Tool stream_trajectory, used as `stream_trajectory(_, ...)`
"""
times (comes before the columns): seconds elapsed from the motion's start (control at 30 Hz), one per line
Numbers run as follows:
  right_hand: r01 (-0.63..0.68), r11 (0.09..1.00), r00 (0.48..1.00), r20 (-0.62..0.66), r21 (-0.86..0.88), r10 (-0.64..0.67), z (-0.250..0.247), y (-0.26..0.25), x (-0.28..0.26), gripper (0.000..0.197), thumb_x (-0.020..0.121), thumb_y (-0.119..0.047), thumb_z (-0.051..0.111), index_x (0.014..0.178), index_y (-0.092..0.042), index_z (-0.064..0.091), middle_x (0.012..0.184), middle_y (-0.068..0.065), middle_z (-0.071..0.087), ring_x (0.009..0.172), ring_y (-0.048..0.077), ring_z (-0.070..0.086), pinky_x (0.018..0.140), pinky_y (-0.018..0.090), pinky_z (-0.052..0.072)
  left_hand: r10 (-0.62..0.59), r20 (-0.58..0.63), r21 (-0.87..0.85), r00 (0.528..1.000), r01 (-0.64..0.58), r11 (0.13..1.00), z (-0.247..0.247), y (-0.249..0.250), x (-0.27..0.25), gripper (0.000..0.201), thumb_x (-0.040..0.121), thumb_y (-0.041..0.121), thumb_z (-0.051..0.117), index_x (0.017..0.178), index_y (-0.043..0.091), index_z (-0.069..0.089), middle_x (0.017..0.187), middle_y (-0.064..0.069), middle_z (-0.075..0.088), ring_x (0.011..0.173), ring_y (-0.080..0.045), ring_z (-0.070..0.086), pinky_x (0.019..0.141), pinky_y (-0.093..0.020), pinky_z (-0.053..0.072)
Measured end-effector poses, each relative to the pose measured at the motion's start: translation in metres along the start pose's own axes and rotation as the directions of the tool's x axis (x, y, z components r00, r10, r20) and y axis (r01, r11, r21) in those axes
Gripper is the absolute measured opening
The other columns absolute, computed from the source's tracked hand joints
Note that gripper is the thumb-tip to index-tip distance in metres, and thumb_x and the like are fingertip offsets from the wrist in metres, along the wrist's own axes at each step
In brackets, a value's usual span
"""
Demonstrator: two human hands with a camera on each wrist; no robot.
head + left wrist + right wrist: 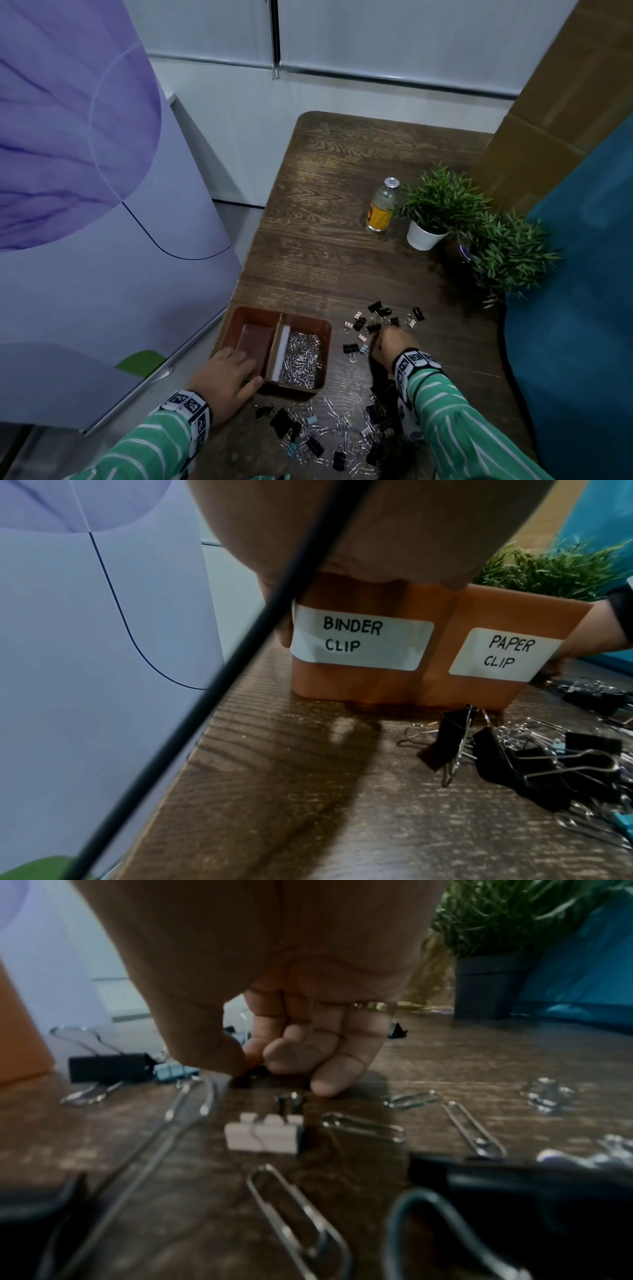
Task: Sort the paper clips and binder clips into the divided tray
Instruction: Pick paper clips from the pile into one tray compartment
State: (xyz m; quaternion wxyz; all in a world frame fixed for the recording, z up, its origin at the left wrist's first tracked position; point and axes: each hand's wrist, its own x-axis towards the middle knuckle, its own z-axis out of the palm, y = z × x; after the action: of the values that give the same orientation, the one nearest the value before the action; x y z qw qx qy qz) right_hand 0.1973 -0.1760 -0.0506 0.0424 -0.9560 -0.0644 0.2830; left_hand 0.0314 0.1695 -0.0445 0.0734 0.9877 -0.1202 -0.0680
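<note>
- Two compartments divide your brown tray (325,329), which stands near the counter's (342,192) left edge, toward the near end. White labels on its near wall read "BINDER CLIP" (359,639) on the left and "PAPER CLIP" (503,654) on the right.
- The right compartment holds a heap of silver paper clips (301,359); no clips show in the left compartment.
- Your left hand (227,380) rests on the tray's near left corner, fingers curled over the rim and against the outer wall.
- Your right hand (392,346) reaches down to the counter just right of the tray, thumb and fingers (322,1056) drawn together on a small dark object (248,1076) at their tips; what it is cannot be told.
- A loose group of binder clips (380,317), mostly black with a few pale ones, lies just beyond that hand.
- A black clip (350,349) and a light blue clip (364,349) lie between the hand and the tray; a small white clip (263,1134) lies on the wrist side of the fingers.
- A mixed pile (329,431) of binder clips and paper clips covers the counter's near edge, in front of the tray.
- A glass bottle (382,205) with a yellow label and two potted plants (442,205) stand toward the right edge, well apart from the tray.
</note>
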Motion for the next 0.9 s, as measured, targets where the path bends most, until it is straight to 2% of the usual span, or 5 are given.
stream_trajectory(0.23, -0.021, 0.998, 1.0, 0.004, 0.062, 0.021, -0.007, -0.007, -0.017, 0.016, 0.086, -0.029, 0.062, 0.079, -0.016, 0.065, 0.095, 0.008, 0.07, 0.092, 0.027, 0.069, 0.075, 0.028, 0.051, 0.021, -0.056, 0.037, 0.998, -0.019, 0.999, -0.002, 0.0, 0.0, 0.034, 0.096, 0.058, 0.038, 0.083, 0.031, 0.054, 0.082, 0.009, 0.057, 0.076, -0.015, 0.049, 0.074, -0.033, 0.048)
stream_trajectory(0.43, 0.264, 0.754, 0.889, -0.455, 0.602, 0.052, -0.021, -0.055, -0.06, 0.025, 0.072, 0.0, 0.073, 0.065, -0.021, 0.063, 0.064, -0.007, 0.066, 0.061, 0.003, 0.061, 0.061, 0.012, 0.046, 0.026, -0.003, 0.01, 1.0, -0.025, 1.0, -0.003, 0.001, 0.001, 0.039, 0.098, 0.06, 0.03, 0.087, 0.031, 0.054, 0.086, 0.008, 0.057, 0.081, -0.016, 0.047, 0.08, -0.035, 0.046)
stream_trajectory(0.57, 0.392, 0.795, 0.887, -0.42, 0.462, -0.193, 0.002, -0.093, -0.086, 0.013, 0.082, -0.019, 0.069, 0.078, -0.031, 0.069, 0.078, -0.015, 0.069, 0.07, 0.003, 0.064, 0.066, 0.018, 0.052, 0.024, 0.038, -0.02, 0.999, -0.024, 1.0, -0.008, 0.012, 0.01, 0.046, 0.097, 0.062, 0.024, 0.092, 0.03, 0.056, 0.092, 0.007, 0.059, 0.085, -0.017, 0.048, 0.084, -0.036, 0.047)
stream_trajectory(0.77, 0.12, 0.778, 0.926, -0.352, 0.616, 0.136, 0.021, -0.005, -0.125, 0.014, 0.093, -0.021, 0.068, 0.083, -0.03, 0.067, 0.087, -0.014, 0.066, 0.073, 0.001, 0.062, 0.059, 0.01, 0.043, 0.032, 0.054, -0.004, 0.998, -0.032, 0.999, -0.01, 0.021, 0.017, 0.047, 0.096, 0.06, 0.023, 0.093, 0.028, 0.057, 0.092, 0.002, 0.061, 0.086, -0.022, 0.053, 0.084, -0.036, 0.043)
stream_trajectory(0.9, 0.042, 0.833, 0.99, -0.133, 0.552, 0.038, 0.072, 0.047, -0.164, 0.028, 0.087, -0.017, 0.075, 0.075, -0.041, 0.067, 0.079, -0.019, 0.07, 0.076, -0.009, 0.064, 0.071, 0.011, 0.051, 0.032, 0.068, 0.015, 0.997, -0.034, 0.999, -0.004, 0.019, 0.019, 0.048, 0.095, 0.062, 0.02, 0.092, 0.029, 0.055, 0.091, 0.005, 0.06, 0.085, -0.021, 0.052, 0.084, -0.036, 0.043)
